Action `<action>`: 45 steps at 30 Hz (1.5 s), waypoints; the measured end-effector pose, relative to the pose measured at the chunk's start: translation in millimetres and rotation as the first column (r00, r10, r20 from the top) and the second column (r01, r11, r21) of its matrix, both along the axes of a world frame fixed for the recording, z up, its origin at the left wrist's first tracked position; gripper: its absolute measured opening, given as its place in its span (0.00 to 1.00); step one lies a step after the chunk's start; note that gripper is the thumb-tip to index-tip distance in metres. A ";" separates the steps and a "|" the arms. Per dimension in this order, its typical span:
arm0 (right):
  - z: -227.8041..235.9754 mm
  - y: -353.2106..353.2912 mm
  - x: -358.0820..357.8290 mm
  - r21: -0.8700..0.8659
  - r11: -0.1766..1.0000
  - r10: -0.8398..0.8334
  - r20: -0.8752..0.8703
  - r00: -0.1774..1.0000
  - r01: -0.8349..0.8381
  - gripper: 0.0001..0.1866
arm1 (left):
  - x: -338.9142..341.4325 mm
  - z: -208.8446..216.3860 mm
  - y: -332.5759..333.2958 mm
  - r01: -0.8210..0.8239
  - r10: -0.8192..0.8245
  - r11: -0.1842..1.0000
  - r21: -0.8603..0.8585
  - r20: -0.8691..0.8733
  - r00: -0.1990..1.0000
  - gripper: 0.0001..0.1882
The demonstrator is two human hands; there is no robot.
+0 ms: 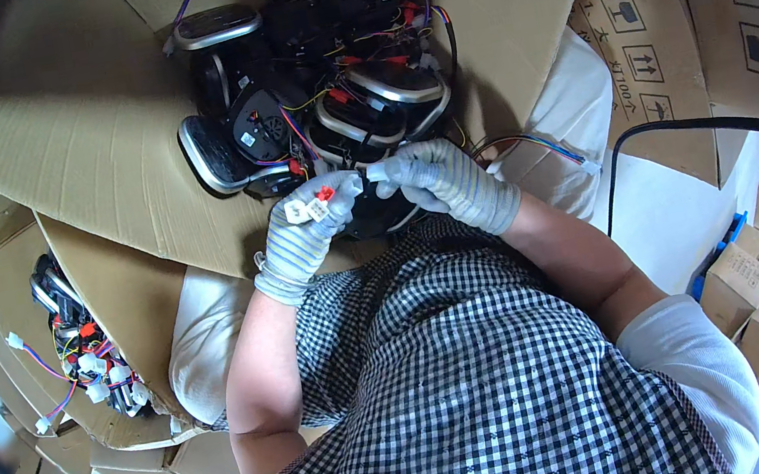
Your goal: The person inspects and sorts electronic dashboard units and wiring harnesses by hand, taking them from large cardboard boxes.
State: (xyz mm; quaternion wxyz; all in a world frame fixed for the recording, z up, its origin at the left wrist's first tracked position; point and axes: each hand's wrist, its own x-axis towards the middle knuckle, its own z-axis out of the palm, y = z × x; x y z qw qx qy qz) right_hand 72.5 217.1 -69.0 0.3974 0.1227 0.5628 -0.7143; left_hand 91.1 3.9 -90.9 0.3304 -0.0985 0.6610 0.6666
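Both hands wear pale striped knit gloves and meet over a pile of black units with silver-rimmed rounded faces (222, 151). My left hand (304, 240) is closed, pinching a white plug connector (353, 186) at its fingertips. More white connectors (306, 211) and a small red one (324, 193) stick out over its fingers. My right hand (452, 186) is closed too, with another white plug connector (376, 172) between thumb and forefinger. The two fingertip connectors face each other with a small gap between them. Wires from the units run under the hands, partly hidden.
Large cardboard flaps (52, 163) surround the pile. At the left, an open carton (114, 284) holds more black units (60, 293) with wires. A loose wire bundle (536, 143) ends by my right leg. A black cable (704, 119) arches at the right, before a printed carton (638, 59).
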 end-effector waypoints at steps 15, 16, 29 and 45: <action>-45.8 1.2 16.3 -0.174 0.959 0.245 0.100 0.964 -0.226 0.19 | 1.8 -6.8 -5.6 0.285 -0.329 0.941 -0.183 -0.293 0.898 0.15; -45.7 0.0 16.4 -0.177 0.958 0.246 0.103 0.964 -0.226 0.19 | 7.9 -8.9 -7.9 0.299 -0.321 0.946 -0.124 -0.237 0.917 0.16; -57.7 -0.2 12.9 -0.147 0.935 0.352 0.260 0.899 -0.323 0.16 | 14.7 -25.0 -10.3 0.324 -0.333 0.939 -0.113 -0.081 0.939 0.15; -58.4 -1.7 10.2 -0.139 0.925 0.379 0.261 0.888 -0.354 0.17 | 14.2 -23.3 -11.0 0.301 -0.304 0.952 -0.055 -0.036 0.952 0.15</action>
